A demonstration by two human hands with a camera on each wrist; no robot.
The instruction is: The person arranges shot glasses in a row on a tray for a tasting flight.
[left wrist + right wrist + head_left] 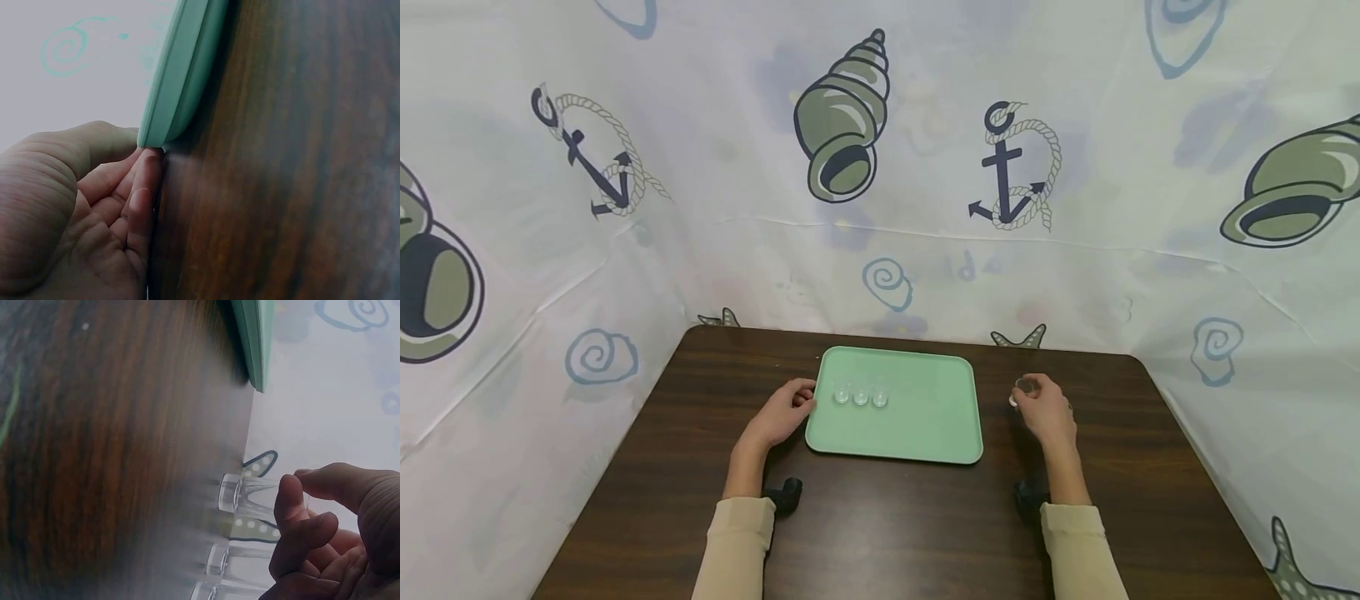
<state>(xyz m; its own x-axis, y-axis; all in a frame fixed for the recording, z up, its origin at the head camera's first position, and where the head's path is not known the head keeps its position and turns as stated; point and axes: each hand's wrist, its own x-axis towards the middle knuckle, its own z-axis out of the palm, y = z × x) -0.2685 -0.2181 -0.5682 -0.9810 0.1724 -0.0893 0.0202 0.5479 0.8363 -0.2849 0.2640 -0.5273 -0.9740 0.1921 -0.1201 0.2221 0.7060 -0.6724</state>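
Observation:
On the left side of the green tray point(925, 417) stand three small clear shot glasses point(861, 397) in a row. My left hand point(786, 412) is at the tray's left edge; in the left wrist view, its thumb and fingers pinch the tray's rim point(178, 75). Right of the tray, my right hand point(1047, 412) holds another clear shot glass point(250, 495) near its rim between thumb and index finger. Two more shot glasses point(219, 561) appear below that one in the right wrist view, partly hidden by the fingers. Whether the held glass touches the table cannot be told.
The tray lies on a dark brown wooden table point(880, 533). Behind and beside the table hangs a pale sheet point(722, 167) printed with shells, anchors and starfish. Black wrist straps point(785, 497) sit at the sleeves.

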